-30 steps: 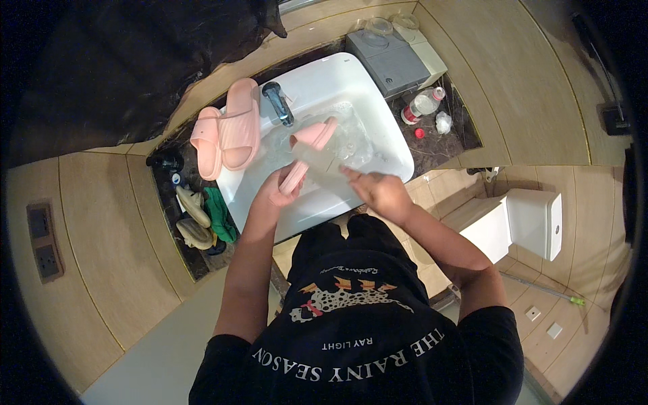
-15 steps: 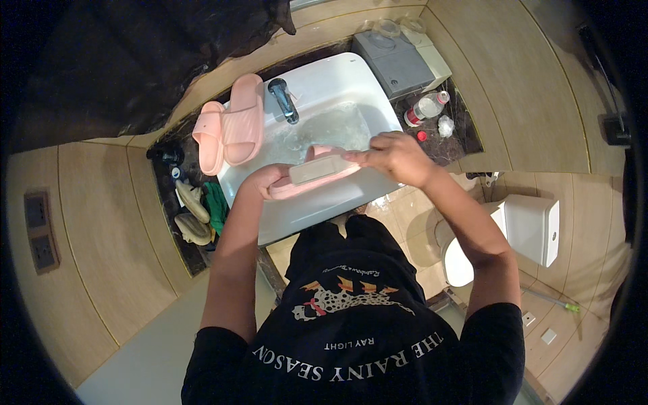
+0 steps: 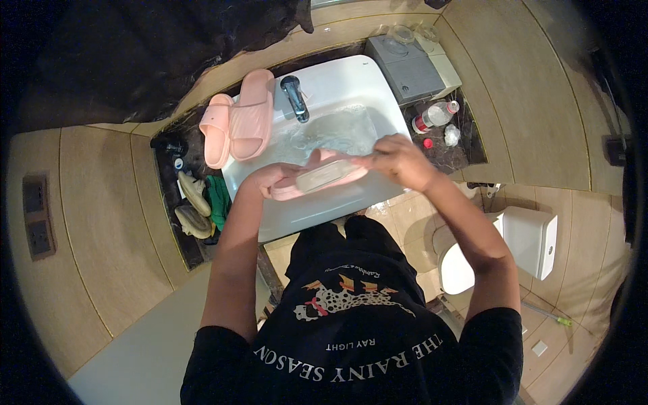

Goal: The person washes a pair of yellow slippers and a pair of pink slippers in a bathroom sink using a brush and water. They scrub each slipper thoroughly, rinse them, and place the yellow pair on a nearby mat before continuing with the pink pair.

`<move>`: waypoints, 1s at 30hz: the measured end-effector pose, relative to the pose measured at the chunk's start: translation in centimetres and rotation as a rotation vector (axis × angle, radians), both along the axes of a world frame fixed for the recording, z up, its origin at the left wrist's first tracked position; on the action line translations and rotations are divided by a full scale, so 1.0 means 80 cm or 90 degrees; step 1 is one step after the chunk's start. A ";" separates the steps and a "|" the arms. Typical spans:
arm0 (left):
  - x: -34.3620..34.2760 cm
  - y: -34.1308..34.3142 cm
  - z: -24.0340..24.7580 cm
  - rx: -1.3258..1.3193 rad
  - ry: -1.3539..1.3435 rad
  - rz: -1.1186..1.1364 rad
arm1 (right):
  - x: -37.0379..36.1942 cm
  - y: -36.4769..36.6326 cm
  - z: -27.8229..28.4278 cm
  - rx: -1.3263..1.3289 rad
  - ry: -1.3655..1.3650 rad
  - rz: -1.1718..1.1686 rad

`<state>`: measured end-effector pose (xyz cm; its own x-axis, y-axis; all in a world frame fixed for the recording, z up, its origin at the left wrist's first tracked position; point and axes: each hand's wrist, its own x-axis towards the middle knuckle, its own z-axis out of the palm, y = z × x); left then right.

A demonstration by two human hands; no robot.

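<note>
Over the near part of the white sink [image 3: 304, 214], my left hand [image 3: 268, 179] grips one end of a pink slipper [image 3: 285, 192], fingers wrapped round it. My right hand [image 3: 399, 162] is closed on the far end of a pale, flat-backed scrub brush [image 3: 322, 177] that lies against the slipper. The brush's bristles are hidden from view. Water fills the basin [image 3: 331, 131] beneath. Two more pink slippers, one broad and flat [image 3: 251, 121] and one overlapping beside it [image 3: 217, 131], rest at the sink's left rim.
A dark faucet [image 3: 295, 99] rises at the sink's back. On the right counter are a grey box [image 3: 403, 71], a plastic bottle [image 3: 435, 116] and a red cap [image 3: 428, 143]. Gloves [image 3: 194, 192] and a green cloth [image 3: 217, 201] lie left. A toilet [image 3: 526, 236] stands right.
The view has shifted slightly, so the sink and counter sit farther right. My right hand and the brush have moved only a little against the slipper; both grips stay the same.
</note>
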<state>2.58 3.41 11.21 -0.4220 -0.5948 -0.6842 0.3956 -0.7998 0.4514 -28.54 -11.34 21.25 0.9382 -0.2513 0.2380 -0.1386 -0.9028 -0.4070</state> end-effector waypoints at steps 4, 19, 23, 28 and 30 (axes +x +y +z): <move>0.019 0.010 0.013 0.021 0.021 0.031 | -0.043 -0.020 0.007 -0.025 0.042 -0.075; -0.046 -0.027 -0.064 -0.253 0.290 0.198 | 0.015 0.114 -0.051 0.029 -0.104 -0.197; -0.076 -0.044 -0.054 -0.240 0.113 0.229 | 0.011 0.119 -0.051 0.000 -0.119 -0.240; -0.074 -0.044 -0.131 -0.170 0.319 0.320 | 0.001 0.113 -0.042 0.144 -0.089 -0.383; -0.085 -0.047 -0.117 -0.009 0.266 0.382 | -0.012 0.099 -0.068 0.169 -0.085 -0.456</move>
